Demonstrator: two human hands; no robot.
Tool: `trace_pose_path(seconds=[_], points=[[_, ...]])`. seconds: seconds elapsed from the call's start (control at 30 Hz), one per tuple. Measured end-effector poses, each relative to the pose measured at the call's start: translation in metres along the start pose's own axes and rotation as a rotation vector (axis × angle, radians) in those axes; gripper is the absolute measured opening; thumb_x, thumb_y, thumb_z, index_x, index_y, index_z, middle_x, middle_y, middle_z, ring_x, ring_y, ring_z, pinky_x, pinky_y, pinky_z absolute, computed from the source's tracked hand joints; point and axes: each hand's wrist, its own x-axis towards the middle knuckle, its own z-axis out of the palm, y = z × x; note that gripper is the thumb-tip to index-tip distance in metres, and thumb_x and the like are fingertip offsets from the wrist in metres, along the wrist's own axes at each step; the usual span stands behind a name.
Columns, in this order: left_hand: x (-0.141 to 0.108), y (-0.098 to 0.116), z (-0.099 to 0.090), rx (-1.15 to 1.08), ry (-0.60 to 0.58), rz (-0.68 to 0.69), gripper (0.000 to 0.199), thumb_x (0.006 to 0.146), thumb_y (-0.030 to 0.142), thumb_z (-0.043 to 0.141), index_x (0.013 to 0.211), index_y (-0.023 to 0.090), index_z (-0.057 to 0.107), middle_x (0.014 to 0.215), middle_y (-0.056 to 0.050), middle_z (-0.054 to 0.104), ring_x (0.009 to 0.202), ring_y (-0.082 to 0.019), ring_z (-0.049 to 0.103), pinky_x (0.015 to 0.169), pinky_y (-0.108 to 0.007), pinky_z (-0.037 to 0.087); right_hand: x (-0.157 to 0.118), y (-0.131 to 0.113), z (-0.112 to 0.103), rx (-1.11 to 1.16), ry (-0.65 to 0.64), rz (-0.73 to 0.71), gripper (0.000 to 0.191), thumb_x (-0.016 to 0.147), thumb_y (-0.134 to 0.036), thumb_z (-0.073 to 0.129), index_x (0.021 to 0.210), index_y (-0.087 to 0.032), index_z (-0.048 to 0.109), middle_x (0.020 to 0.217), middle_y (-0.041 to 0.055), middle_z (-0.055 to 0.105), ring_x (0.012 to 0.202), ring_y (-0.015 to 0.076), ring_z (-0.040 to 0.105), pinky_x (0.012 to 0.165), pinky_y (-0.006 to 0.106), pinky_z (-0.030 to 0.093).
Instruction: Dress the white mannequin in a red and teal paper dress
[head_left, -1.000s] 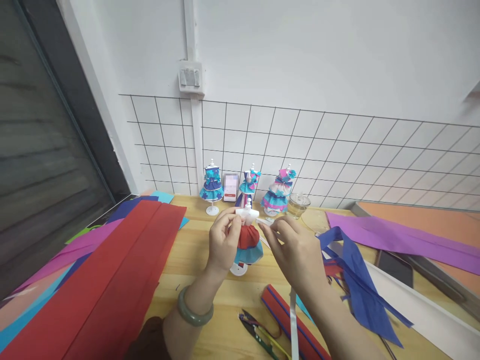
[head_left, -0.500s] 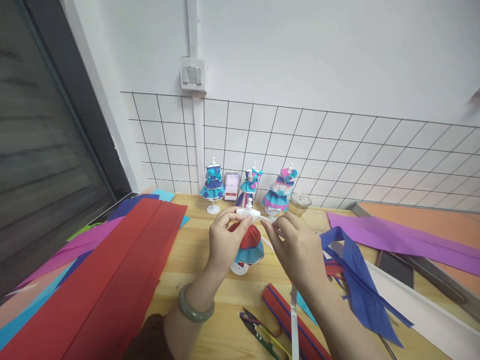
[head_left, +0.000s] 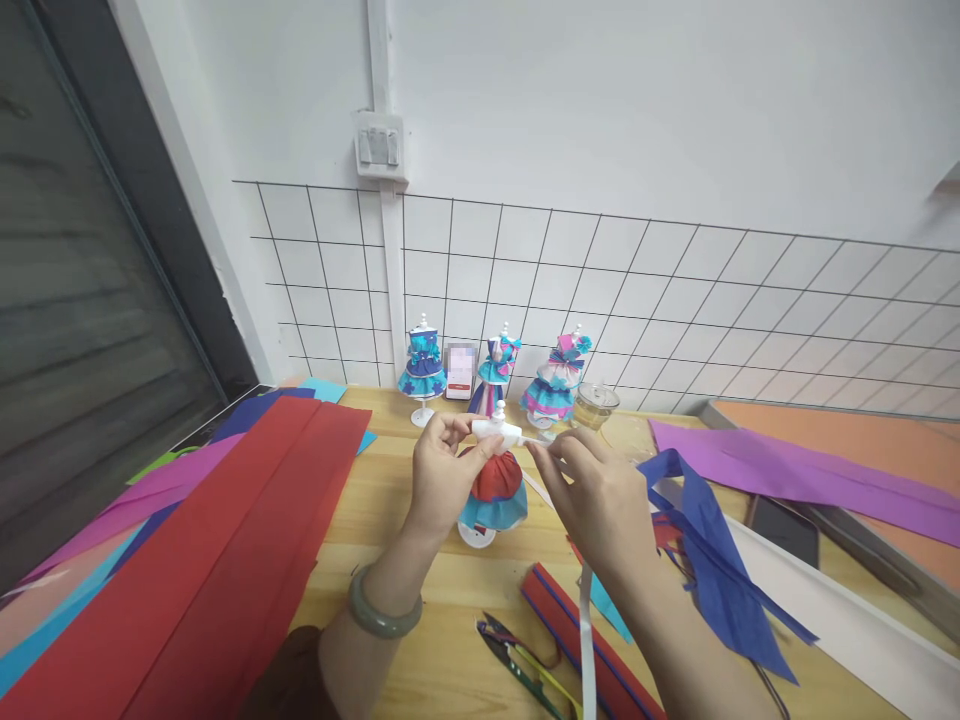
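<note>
A miniature dress form (head_left: 495, 433) with a white bare torso stands in front of me, wearing a red skirt (head_left: 495, 483) with a light-blue lower tier. My left hand (head_left: 439, 485) is closed on its torso from the left side, thumb in front. On the right, my right hand (head_left: 600, 500) pinches a narrow white strip of tape or ribbon (head_left: 587, 640). The strip stretches from the torso to my fingertips, and a length of it hangs below my hand. Part of the strip is hidden behind my right hand.
Three dressed miniature forms (head_left: 424, 365) and a phone (head_left: 460, 370) stand along the wall beside a glass cup (head_left: 597, 403). Red fabric (head_left: 225, 540) covers the left. Thread snips (head_left: 517, 665) and a folded red strip (head_left: 559, 620) lie in front; blue fabric (head_left: 697, 560) lies right.
The view has shifted slightly. My left hand still holds the dress form, and my right hand has drawn slightly away from the torso with the white strip.
</note>
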Motion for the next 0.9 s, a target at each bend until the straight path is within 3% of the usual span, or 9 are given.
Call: trace_pose_path(seconds=[0.23, 0.5, 0.9], points=[[0.006, -0.003, -0.007, -0.130, -0.068, -0.088, 0.041, 0.059, 0.016, 0.077, 0.085, 0.018, 0.046, 0.088, -0.002, 0.066, 0.083, -0.014, 0.065, 0.078, -0.028, 0.050, -0.001, 0.002, -0.001, 0.061, 0.015, -0.015, 0.026, 0.089, -0.026, 0.054, 0.064, -0.017, 0.056, 0.067, 0.0040, 0.062, 0.059, 0.0134, 0.057, 0.053, 0.024, 0.037], [0.008, 0.007, -0.011, -0.202, -0.124, -0.198, 0.043, 0.054, 0.020, 0.081, 0.083, 0.017, 0.049, 0.077, 0.000, 0.066, 0.071, -0.012, 0.064, 0.065, -0.023, 0.051, -0.002, 0.004, -0.008, 0.135, 0.011, 0.009, 0.026, 0.089, -0.026, 0.053, 0.065, -0.018, 0.054, 0.067, 0.0035, 0.061, 0.057, 0.0127, 0.055, 0.054, 0.024, 0.038], [0.004, 0.009, -0.011, -0.365, -0.222, -0.394, 0.050, 0.053, 0.023, 0.084, 0.088, 0.018, 0.049, 0.073, 0.001, 0.067, 0.067, -0.012, 0.063, 0.061, -0.021, 0.047, -0.007, 0.006, -0.019, 0.220, 0.005, 0.066, 0.024, 0.089, -0.025, 0.051, 0.066, -0.020, 0.050, 0.061, 0.0010, 0.056, 0.050, 0.0121, 0.049, 0.050, 0.025, 0.036]])
